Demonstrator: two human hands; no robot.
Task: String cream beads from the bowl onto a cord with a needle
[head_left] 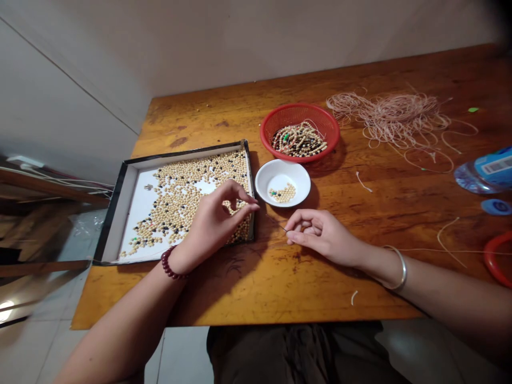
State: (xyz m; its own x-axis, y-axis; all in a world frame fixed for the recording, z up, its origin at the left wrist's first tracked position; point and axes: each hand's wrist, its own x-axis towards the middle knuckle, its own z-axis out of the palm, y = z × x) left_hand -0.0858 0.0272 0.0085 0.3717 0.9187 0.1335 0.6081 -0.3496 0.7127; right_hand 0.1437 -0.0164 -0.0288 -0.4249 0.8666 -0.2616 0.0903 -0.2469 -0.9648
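The old wooden table (280, 290) has a plastic bottle (486, 170) around 3 o'clock, a blue cap (496, 207) right below it, a red plastic ring (488, 261) near 4 o'clock, plus a tiny green scrap (473, 110) up around 2 o'clock.

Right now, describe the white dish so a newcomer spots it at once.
On the wooden table, find the bead tray. Right of it sits a red basket; the dish lies just in front of it, white, holding a little heap of pale beads.
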